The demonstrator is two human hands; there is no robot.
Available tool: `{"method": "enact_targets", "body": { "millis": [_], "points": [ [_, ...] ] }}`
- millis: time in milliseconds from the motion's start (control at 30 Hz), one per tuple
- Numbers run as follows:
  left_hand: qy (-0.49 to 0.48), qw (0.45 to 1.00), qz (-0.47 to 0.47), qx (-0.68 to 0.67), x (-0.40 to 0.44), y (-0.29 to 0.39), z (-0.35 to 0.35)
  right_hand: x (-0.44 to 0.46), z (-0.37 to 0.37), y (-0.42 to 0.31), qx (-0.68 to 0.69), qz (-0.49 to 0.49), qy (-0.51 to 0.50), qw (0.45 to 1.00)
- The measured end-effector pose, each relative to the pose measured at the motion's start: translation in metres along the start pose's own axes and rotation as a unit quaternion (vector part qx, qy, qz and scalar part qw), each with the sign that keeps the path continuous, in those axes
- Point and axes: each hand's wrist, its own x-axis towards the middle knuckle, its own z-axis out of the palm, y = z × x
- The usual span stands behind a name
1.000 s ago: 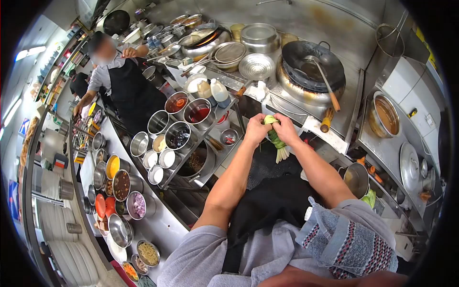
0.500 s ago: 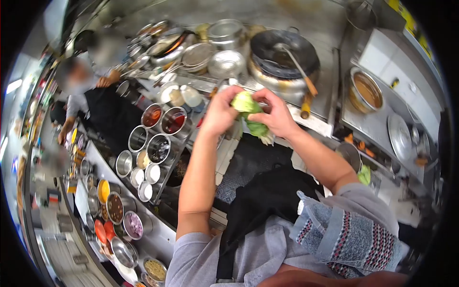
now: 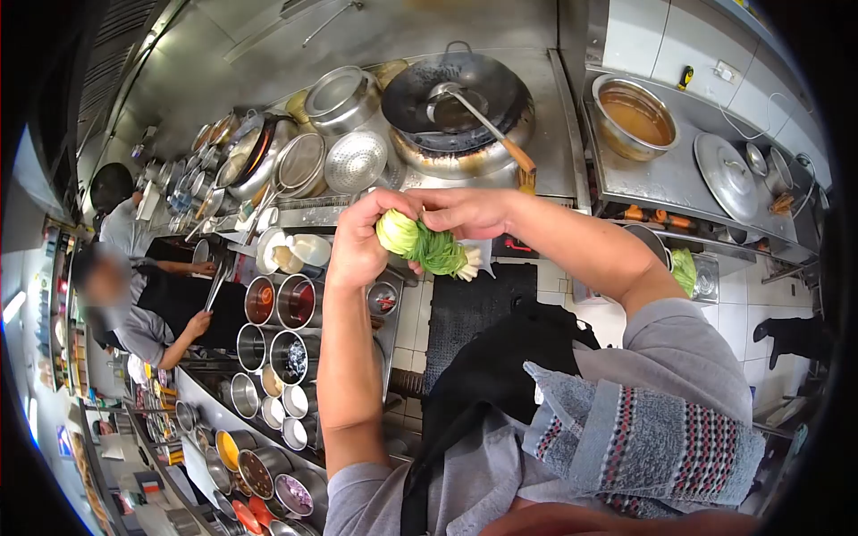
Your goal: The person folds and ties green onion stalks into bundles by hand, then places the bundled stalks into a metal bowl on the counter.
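Note:
A bundle of leafy greens (image 3: pixel 431 249) is held up in front of me, its pale, rounded leaf end toward the left and its white stem ends toward the lower right. My left hand (image 3: pixel 356 239) is closed around the pale end. From above, my right hand (image 3: pixel 469 214) grips the middle of the bundle with bent fingers; some fingertips are hidden behind the leaves. Beyond my hands sits a black wok (image 3: pixel 407 107) on the burner, a ladle (image 3: pixel 487 123) with a wooden handle resting in it.
Metal pots of sauces (image 3: pixel 296 301) line the counter at left. A perforated strainer (image 3: pixel 356 162) lies beside the wok. At right stand a pot of brown liquid (image 3: pixel 636 116) and a metal lid (image 3: pixel 725 175). A co-worker (image 3: pixel 170 308) holds long metal utensils at far left. A black mat (image 3: pixel 474 304) covers the floor.
My view has turned right and up. The greens have tipped from nearly upright to slanting sideways, with the stem ends now showing. The co-worker at left now holds long utensils.

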Motion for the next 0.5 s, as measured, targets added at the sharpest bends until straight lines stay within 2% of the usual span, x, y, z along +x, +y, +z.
{"method": "enact_targets", "body": {
  "millis": [33, 100, 133, 300, 367, 400, 500],
  "points": [
    [-0.003, 1.000, -0.005, -0.002, 0.010, -0.006, 0.001, 0.001, -0.011, 0.006, 0.005, -0.001, 0.003, 1.000],
    [-0.028, 0.999, 0.001, 0.045, 0.033, -0.018, -0.001, 0.007, -0.036, 0.016, 0.096, -0.073, -0.061, 0.991],
    [-0.035, 0.998, -0.039, 0.047, 0.042, -0.019, -0.002, 0.006, -0.043, 0.016, 0.114, -0.087, -0.075, 0.987],
    [-0.108, 0.991, -0.022, 0.081, 0.085, -0.039, -0.013, -0.002, -0.072, 0.009, 0.177, -0.062, -0.070, 0.980],
    [-0.111, 0.990, -0.044, 0.075, 0.098, -0.044, -0.019, -0.004, -0.075, 0.000, 0.162, -0.084, 0.031, 0.983],
    [-0.116, 0.987, -0.039, 0.102, 0.104, -0.048, -0.023, -0.007, -0.076, -0.005, 0.174, -0.064, 0.074, 0.980],
    [-0.128, 0.989, -0.016, 0.078, 0.123, -0.054, -0.021, -0.012, -0.093, -0.011, 0.117, -0.043, 0.117, 0.985]
  ]
}}
